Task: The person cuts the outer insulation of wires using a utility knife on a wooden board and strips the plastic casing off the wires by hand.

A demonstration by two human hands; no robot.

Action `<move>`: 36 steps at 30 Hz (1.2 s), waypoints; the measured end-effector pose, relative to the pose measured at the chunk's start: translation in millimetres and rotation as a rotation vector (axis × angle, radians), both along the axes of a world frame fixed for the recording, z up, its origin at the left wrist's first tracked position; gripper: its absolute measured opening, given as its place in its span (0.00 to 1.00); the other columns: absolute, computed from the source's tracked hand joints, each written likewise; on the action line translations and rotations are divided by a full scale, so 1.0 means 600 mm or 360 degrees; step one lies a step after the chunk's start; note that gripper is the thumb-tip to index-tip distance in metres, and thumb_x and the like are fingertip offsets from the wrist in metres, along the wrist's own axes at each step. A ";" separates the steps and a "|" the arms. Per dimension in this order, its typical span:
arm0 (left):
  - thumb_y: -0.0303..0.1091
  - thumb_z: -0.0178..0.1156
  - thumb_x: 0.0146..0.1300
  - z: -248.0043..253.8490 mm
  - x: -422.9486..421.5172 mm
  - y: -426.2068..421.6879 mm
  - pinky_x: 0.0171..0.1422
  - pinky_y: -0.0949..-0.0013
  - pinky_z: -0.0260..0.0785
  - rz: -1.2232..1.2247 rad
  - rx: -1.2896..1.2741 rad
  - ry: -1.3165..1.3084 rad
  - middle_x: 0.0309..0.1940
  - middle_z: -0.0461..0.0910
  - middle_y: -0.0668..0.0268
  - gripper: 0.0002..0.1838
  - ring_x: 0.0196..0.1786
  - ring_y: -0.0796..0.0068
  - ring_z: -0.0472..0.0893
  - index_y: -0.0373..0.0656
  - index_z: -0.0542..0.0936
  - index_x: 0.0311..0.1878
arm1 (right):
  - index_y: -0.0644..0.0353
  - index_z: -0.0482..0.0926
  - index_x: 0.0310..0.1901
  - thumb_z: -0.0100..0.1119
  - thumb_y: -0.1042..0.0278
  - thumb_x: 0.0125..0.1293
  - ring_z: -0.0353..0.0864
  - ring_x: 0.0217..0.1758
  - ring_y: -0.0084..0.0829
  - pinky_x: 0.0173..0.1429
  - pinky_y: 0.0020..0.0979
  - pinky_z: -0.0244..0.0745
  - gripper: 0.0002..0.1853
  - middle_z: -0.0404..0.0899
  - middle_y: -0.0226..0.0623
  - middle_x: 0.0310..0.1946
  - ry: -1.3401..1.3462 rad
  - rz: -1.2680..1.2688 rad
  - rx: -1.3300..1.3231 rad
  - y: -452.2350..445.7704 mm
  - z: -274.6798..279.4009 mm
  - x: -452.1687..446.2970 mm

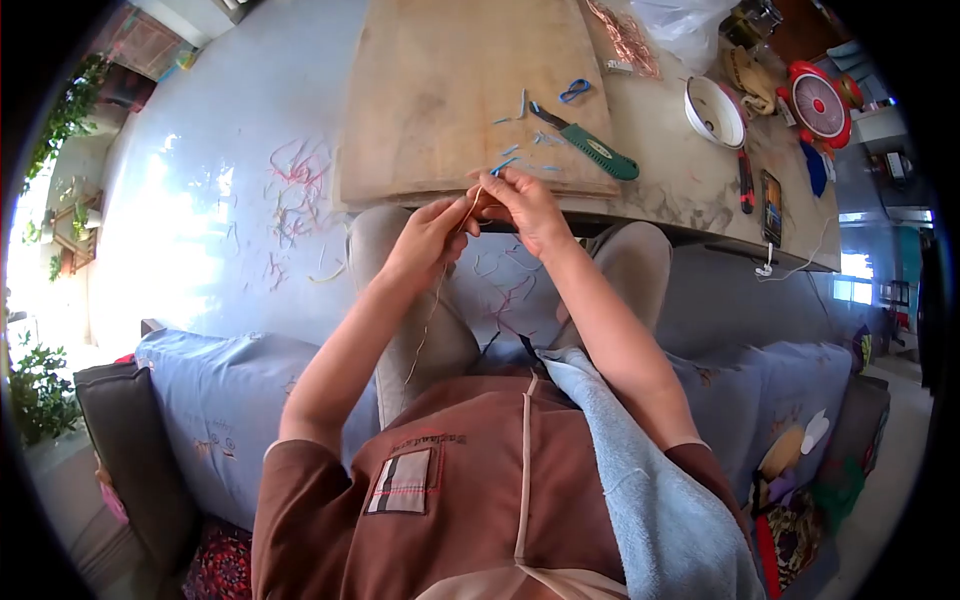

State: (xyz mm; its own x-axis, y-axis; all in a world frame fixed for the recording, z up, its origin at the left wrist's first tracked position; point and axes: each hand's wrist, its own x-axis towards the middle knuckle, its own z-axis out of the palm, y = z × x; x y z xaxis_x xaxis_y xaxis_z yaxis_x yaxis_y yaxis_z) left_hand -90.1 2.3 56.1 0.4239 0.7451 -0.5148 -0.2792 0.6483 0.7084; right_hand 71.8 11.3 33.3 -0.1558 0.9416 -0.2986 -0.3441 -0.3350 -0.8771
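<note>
Both of my hands meet just past the front edge of the wooden board (470, 90). My left hand (437, 232) is closed on a thin copper-coloured wire (430, 325), whose loose end hangs over my left thigh. My right hand (525, 207) pinches the upper part of that wire, where a short piece of blue insulation (505, 165) shows at the fingertips. On the board beyond lie a green-handled utility knife (598, 150), a small blue loop (575, 91) and several blue scraps (548, 138).
Right of the board, the stone table (685, 190) holds a bag of copper wire (625, 40), a white bowl (714, 112), a red-handled tool (746, 182), a phone (771, 207) and a red fan (820, 104). Stripped scraps (297, 180) litter the floor at left.
</note>
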 end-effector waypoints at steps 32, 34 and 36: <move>0.37 0.53 0.66 -0.062 0.058 0.017 0.20 0.81 0.56 0.0092 -0.0021 -0.0107 0.19 0.75 0.72 0.11 0.17 0.87 0.64 0.41 0.75 0.31 | 0.43 0.77 0.51 0.56 0.65 0.61 0.76 0.36 0.34 0.38 0.35 0.73 0.15 0.72 0.31 0.33 -0.2352 -0.0182 0.1046 -0.044 0.082 0.151; 0.37 0.52 0.66 -0.066 0.059 0.020 0.21 0.81 0.56 0.0091 -0.0136 -0.0276 0.19 0.74 0.72 0.10 0.18 0.87 0.65 0.42 0.74 0.32 | 0.39 0.78 0.49 0.61 0.64 0.56 0.75 0.34 0.32 0.36 0.33 0.73 0.17 0.71 0.29 0.31 -0.2454 -0.0183 0.1147 -0.052 0.077 0.142; 0.38 0.52 0.66 -0.075 0.063 0.018 0.22 0.82 0.56 0.0097 -0.0071 -0.0212 0.20 0.73 0.73 0.10 0.19 0.88 0.65 0.43 0.74 0.33 | 0.38 0.78 0.49 0.62 0.64 0.55 0.75 0.34 0.32 0.36 0.33 0.73 0.18 0.71 0.29 0.31 -0.2608 -0.0136 0.1193 -0.058 0.068 0.134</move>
